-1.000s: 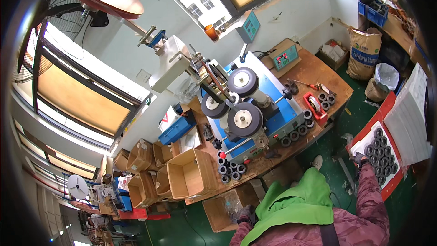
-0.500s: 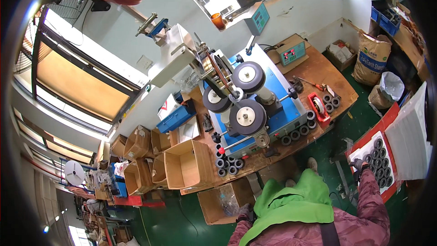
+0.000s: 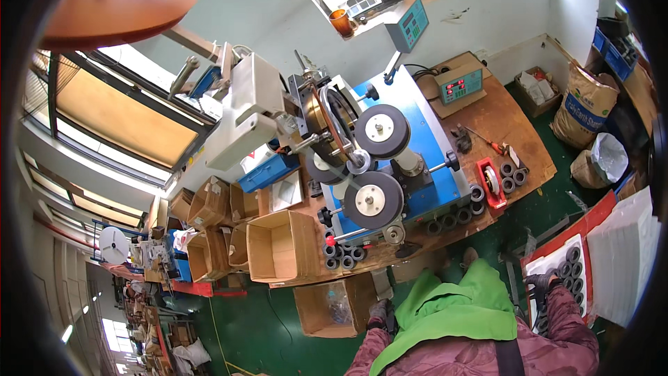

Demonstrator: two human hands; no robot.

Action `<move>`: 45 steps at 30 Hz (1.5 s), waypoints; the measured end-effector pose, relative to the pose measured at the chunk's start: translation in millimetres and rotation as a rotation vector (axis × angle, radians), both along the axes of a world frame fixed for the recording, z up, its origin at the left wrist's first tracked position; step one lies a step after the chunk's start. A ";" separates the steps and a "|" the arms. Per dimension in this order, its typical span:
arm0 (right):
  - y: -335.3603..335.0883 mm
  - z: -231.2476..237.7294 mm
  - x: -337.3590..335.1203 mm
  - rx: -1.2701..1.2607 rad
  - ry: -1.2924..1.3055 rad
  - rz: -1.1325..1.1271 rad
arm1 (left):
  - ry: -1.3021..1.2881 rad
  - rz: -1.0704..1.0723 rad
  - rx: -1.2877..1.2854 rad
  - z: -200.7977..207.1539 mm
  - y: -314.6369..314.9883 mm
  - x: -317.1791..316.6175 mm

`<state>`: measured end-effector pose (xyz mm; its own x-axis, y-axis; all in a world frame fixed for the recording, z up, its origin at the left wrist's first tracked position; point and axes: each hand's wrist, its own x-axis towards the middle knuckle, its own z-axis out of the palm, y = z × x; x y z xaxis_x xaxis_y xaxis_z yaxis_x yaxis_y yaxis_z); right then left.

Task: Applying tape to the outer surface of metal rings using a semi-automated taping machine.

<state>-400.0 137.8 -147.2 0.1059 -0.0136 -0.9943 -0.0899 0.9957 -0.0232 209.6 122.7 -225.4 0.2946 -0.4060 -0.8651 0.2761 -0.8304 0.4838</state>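
Note:
My right hand [image 3: 542, 280], in a grey glove, reaches out at my right over a white tray [image 3: 575, 242] of black rings [image 3: 573, 270]. Its fingers look stretched out at the tray's left side; part of the rings lies under the hand and sleeve. Low at my left, my left hand [image 3: 380, 312], also gloved, is beside the right wall of an open cardboard box [image 3: 316, 317] with clear plastic in it. The left fingers are too small and dark to make out. In front of me stands a blue bench machine [image 3: 433, 141] with black-rimmed rollers [image 3: 374, 200].
The machine stands on a brown wooden table [image 3: 518, 125] with black rings [image 3: 446, 221] along its front. A red tool [image 3: 491, 182] and a control box [image 3: 460, 87] are at its right. Cardboard boxes [image 3: 282, 245] stand left. White foam sheets [image 3: 623, 254] rise beyond the tray.
My view has shifted, so the machine and lamp look nearer. My right hand has moved back toward my body along the tray. My left hand stays by the box, slightly higher.

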 end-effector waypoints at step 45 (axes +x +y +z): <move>-61.7 -35.0 86.8 -0.834 0.544 0.605 | 0.012 -0.295 -0.131 9.1 -102.0 21.7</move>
<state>-313.2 76.1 -182.2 -0.1189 -0.7781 -0.6168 -0.7449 0.4806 -0.4628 231.4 20.7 -216.3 0.1380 -0.5807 -0.8023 0.0387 -0.8063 0.5902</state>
